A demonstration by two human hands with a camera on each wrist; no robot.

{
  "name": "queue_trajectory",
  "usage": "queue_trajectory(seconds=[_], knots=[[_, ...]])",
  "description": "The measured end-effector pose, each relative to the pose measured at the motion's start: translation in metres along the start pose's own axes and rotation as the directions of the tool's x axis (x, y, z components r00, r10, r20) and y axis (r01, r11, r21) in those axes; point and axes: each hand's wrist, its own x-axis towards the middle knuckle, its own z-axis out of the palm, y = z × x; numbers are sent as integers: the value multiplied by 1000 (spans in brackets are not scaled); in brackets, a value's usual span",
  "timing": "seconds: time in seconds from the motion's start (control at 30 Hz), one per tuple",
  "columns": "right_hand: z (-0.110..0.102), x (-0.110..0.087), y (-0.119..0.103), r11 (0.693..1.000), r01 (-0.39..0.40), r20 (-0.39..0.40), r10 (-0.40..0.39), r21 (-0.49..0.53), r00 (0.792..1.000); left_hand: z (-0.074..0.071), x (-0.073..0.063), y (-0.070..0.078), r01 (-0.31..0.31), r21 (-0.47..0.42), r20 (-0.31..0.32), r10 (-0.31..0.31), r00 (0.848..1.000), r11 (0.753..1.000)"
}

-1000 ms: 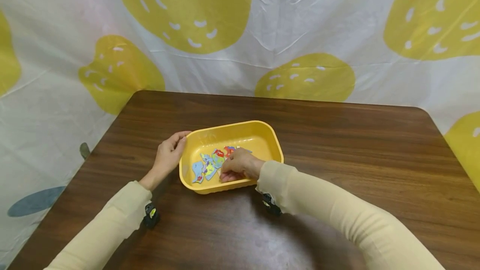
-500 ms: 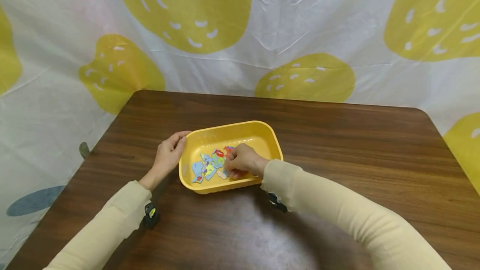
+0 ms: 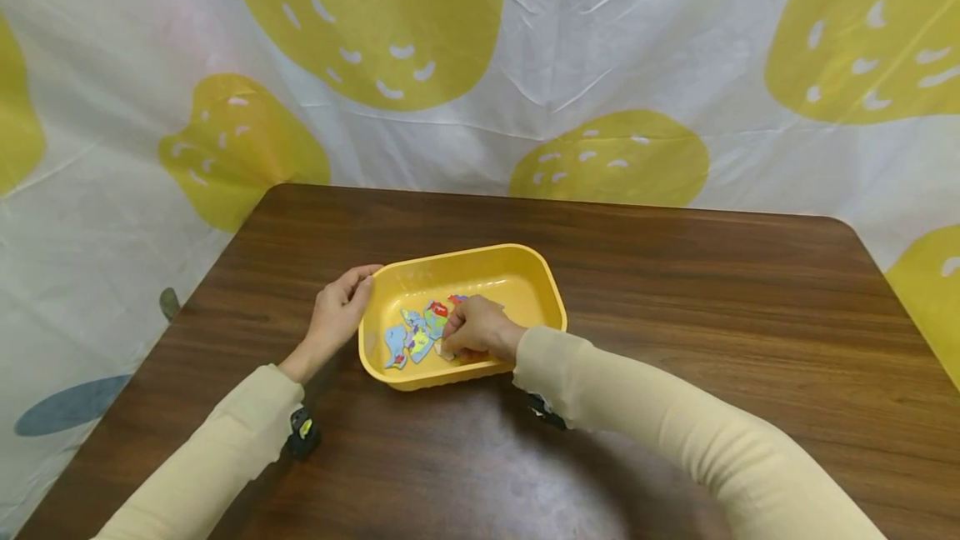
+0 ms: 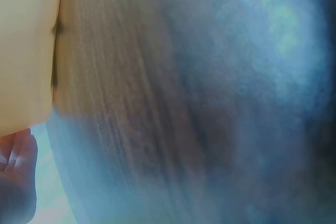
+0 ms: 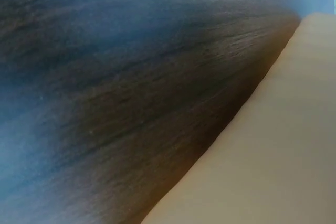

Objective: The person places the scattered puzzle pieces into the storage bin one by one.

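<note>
A yellow plastic basin [image 3: 528, 280] stands on the brown wooden table. Flat, colourful jigsaw-like pieces [image 3: 417, 340] lie in its left half, printed in blue, green, purple and red. My left hand [image 3: 335, 311] grips the basin's far left corner from outside, thumb at the rim; the left wrist view shows its fingers against the basin wall. Reaching over the near wall, my right hand [image 3: 480, 330] has its curled fingers down among the pieces. A pale piece [image 3: 445, 351] shows right at those fingertips; I cannot tell whether they pinch it.
Wood-grain tabletop [image 3: 720, 307] surrounds the basin and reaches the rounded back corners. A white cloth with yellow fruit shapes [image 3: 609, 158] hangs behind and to the left. Dark wrist cameras [image 3: 302, 432] sit under both cream sleeves [image 3: 645, 390].
My right hand shifts a little right inside the basin, uncovering the pale piece, then comes back left over it. My left hand and the basin stay in place.
</note>
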Motion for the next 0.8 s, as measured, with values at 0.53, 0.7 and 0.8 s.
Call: queue_trajectory(seconds=[0.53,0.7,0.8], knots=[[1,1,2,962,94,-13,-101,-257,995,1,1,-3,-39,13,-14,40,999,999],[2,4,1,939,78,-22,-90,-336,996,1,1,-4,-55,20,-24,56,998,998],[2,4,1,927,75,-26,-91,-367,996,1,1,-4,-51,12,-17,51,999,999]])
